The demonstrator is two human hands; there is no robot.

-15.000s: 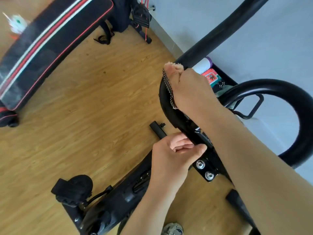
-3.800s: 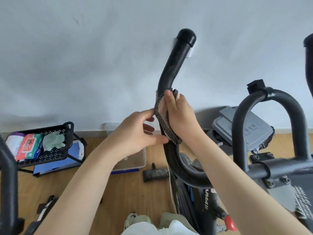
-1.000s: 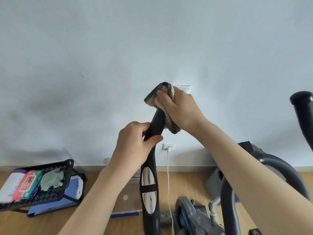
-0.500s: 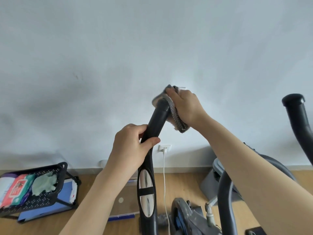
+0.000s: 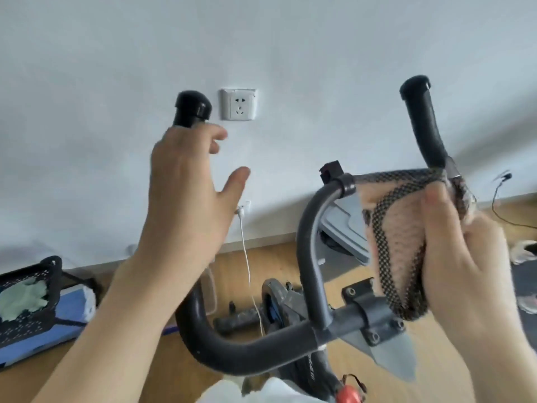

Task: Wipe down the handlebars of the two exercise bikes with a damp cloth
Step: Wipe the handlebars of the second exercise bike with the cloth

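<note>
A black exercise-bike handlebar runs across the lower middle and curves up on both sides. Its left grip ends in a black cap; its right grip rises at the upper right. My left hand is open with fingers spread, in front of the left grip and not holding it. My right hand clutches a cloth, pinkish with a black checkered border, held near the base of the right grip. A grey inner loop bar stands in the centre.
A white wall with a socket is close behind. A white cable hangs to the wooden floor. A black mesh basket with wipes sits at the lower left, a grey console behind the bars, a red knob at the bottom.
My left hand has let go of the left grip and opened. My right hand has carried the cloth off the left grip's tip over to the right grip. The view has dropped lower.
</note>
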